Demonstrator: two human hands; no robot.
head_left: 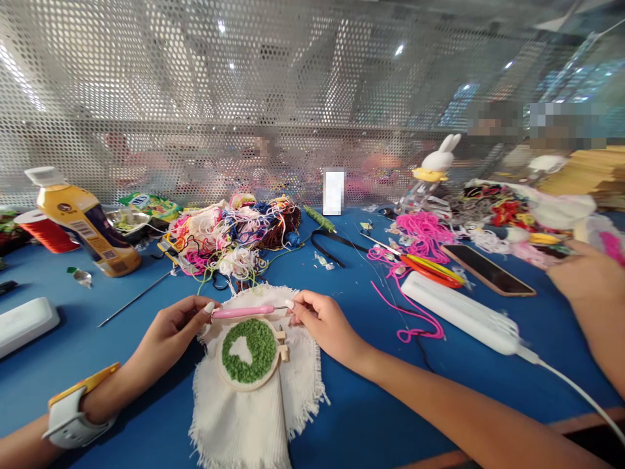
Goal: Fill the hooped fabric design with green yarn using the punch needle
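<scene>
A pink punch needle (244, 312) lies level between my two hands, above the far edge of a small embroidery hoop (245, 389). My left hand (183, 322) is closed on the handle's end. With thumb and fingers, my right hand (317, 319) pinches the metal needle end; whether thread is there I cannot make out. Green looped yarn (266, 342) fills much of the hoop around a bare white patch. The hoop grips a white fringed cloth (234, 426) spread on the blue table, its screw clamp (283, 345) facing right.
Tangled yarn (229, 234) is heaped beyond the cloth. At left stand a bottle (90, 221) and a red spool (46, 231). To the right lie pink yarn (424, 234), orange-handled scissors (432, 270), a phone (488, 268) and a white power strip (459, 312). Another person's hand (581, 273) reaches in.
</scene>
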